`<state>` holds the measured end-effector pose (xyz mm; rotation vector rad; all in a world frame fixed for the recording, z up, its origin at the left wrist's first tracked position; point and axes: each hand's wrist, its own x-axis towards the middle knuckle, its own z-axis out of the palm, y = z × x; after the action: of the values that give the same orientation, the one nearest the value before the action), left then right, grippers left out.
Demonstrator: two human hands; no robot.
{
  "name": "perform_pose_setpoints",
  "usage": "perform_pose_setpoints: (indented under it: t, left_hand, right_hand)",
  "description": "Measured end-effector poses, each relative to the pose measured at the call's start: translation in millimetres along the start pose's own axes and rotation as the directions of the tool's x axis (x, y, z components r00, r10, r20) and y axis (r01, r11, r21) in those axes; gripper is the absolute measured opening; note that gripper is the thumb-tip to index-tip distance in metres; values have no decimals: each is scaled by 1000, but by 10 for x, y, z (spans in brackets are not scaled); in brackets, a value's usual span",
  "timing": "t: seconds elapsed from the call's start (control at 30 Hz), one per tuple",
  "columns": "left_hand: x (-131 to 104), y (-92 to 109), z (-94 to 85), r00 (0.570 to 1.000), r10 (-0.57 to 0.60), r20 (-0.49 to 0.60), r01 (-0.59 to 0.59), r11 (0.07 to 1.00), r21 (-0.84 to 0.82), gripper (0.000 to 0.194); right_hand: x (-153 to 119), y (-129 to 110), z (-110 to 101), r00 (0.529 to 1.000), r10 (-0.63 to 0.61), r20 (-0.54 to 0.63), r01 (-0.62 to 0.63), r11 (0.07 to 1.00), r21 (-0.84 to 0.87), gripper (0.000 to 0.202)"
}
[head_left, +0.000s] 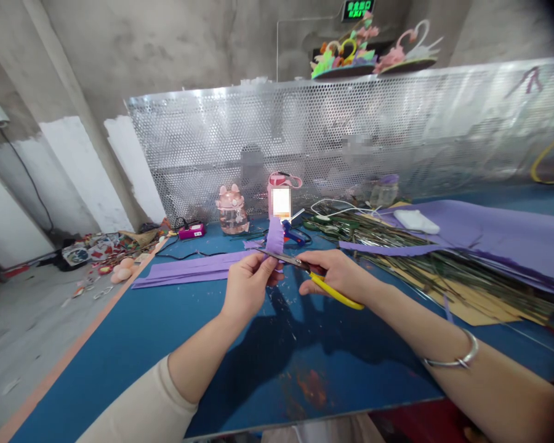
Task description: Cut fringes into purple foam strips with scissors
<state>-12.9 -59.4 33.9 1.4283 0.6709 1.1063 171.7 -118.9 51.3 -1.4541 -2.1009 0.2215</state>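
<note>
My left hand (248, 284) pinches the lower end of a purple strip (275, 235), which stands upright above the fingers and has small cuts along its right edge. In my right hand (335, 271) is a pair of yellow-handled scissors (336, 291), fingers wrapped around the handles. The scissor blades point left and cross the strip just above my left fingertips; whether they are parted I cannot make out. Behind my left hand, a stack of long purple strips (189, 269) lies flat on the blue table (166, 320).
A clear pink bottle (231, 211), a pink cup (279, 195) and a blue glue gun (295, 234) stand or lie behind my hands. To the right are bundled dark stems (425, 264), a large purple sheet (480, 231) and a white box-like item (416, 221). A perforated metal screen (203, 135) closes off the back.
</note>
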Motion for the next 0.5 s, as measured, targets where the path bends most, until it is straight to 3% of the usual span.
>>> perform_pose_setpoints:
  t: [0.27, 0.5]
  left_hand:
    - [-12, 28, -2, 1000, -19, 15, 19, 999, 28, 31]
    - [7, 107, -65, 993, -21, 115, 5, 991, 132, 32]
  right_hand:
    - [1, 27, 12, 1000, 6, -23, -5, 999, 54, 43]
    - [3, 71, 21, 999, 24, -26, -21, 994, 107, 50]
